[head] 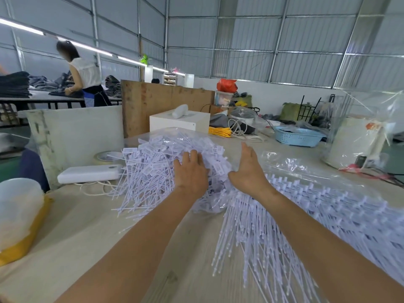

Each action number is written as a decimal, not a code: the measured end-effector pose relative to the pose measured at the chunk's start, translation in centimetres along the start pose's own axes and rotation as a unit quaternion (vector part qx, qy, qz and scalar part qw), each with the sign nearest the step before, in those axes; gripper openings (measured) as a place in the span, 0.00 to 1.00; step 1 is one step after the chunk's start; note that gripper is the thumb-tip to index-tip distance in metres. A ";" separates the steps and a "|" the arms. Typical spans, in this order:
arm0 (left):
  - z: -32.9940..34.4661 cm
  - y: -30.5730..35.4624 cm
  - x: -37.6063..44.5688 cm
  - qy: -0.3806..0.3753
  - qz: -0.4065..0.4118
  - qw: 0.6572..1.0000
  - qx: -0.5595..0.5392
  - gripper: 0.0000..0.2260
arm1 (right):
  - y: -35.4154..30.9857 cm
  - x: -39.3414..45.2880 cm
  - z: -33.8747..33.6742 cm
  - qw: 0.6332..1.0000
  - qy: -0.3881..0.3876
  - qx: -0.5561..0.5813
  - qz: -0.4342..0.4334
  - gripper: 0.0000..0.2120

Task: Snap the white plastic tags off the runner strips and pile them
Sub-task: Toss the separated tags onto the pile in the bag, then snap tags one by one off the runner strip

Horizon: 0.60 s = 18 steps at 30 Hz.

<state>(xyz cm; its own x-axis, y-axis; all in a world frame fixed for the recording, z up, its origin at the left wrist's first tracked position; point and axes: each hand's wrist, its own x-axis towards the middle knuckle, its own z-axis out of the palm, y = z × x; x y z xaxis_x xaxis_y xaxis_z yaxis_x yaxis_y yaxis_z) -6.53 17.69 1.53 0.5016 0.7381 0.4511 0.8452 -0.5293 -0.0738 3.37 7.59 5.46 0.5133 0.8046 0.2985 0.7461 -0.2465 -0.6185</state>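
A big heap of loose white plastic tags (pixel 157 162) lies on the table's middle, partly under clear plastic. My left hand (pixel 191 173) rests flat on the heap's right side, fingers straight. Just right of the heap, my right hand (pixel 248 167) stands edge-on with its fingers straight and holds nothing. Rows of white tags still on their runner strips (pixel 317 215) spread over the table at the right, under my right forearm.
A white power bank (pixel 89 173) with a cord and a tape roll (pixel 105 157) lie left of the heap. A clear bag with a yellow band (pixel 19 217) sits at the near left. A blue basket (pixel 298 136) and a white box (pixel 179 122) stand behind. A person works at a far table.
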 end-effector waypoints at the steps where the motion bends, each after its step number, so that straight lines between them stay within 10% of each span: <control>1: -0.6 0.3 -0.6 0.000 0.001 1.000 0.008 0.24 | 0.0 -0.2 -0.1 1.000 -0.008 -0.007 -0.001 0.41; 10: -8.7 5.6 -6.8 0.039 0.142 0.989 0.023 0.12 | 2.6 -7.0 -4.7 0.995 0.005 0.064 -0.082 0.12; 18: -11.0 15.2 -9.8 0.023 0.324 0.927 -0.188 0.13 | 12.0 -13.1 -14.2 0.995 0.102 0.020 0.007 0.09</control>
<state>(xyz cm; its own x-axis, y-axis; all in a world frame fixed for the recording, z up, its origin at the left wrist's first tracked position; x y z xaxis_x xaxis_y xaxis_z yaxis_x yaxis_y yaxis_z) -0.62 -2.15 5.74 0.8658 0.2000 0.4587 0.2410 -0.9700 -0.0321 11.63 -13.58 4.43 0.6011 0.6744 0.4287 0.7237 -0.2319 -0.6500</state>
